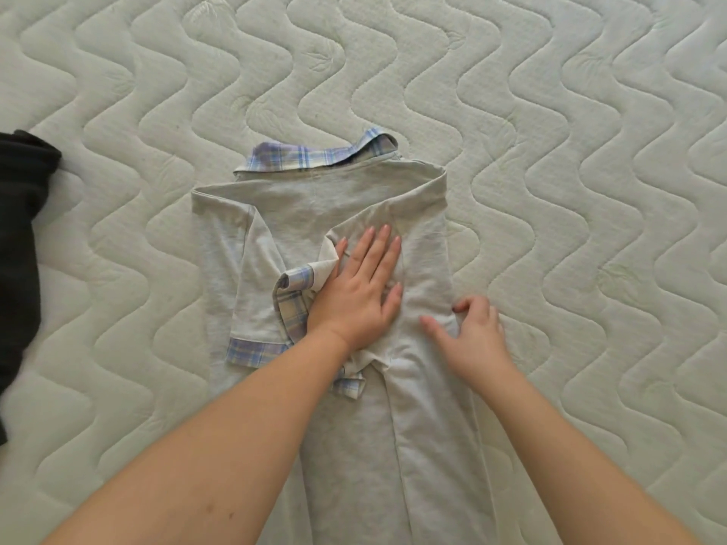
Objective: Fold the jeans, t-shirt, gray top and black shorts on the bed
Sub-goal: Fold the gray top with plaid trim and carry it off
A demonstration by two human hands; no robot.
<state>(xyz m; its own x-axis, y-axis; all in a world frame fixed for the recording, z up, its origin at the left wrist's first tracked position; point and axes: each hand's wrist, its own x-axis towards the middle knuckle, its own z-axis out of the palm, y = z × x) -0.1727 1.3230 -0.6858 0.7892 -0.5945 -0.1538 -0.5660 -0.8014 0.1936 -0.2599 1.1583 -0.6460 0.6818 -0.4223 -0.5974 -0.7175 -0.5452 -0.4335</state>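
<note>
While the quilted bed (550, 112) fills the whole view, the gray top (307, 214) lies lengthwise at its middle, both sides folded inward, its plaid collar at the far end and its plaid-cuffed sleeves crossed over the body. At the left edge, well apart from the top, sits a black garment (19, 245), only partly in view. The left hand (358, 289) presses flat, fingers straight, on the folded sleeve at the middle of the top, and the right hand (472, 332) pinches the top's right folded edge between thumb and curled fingers.
</note>
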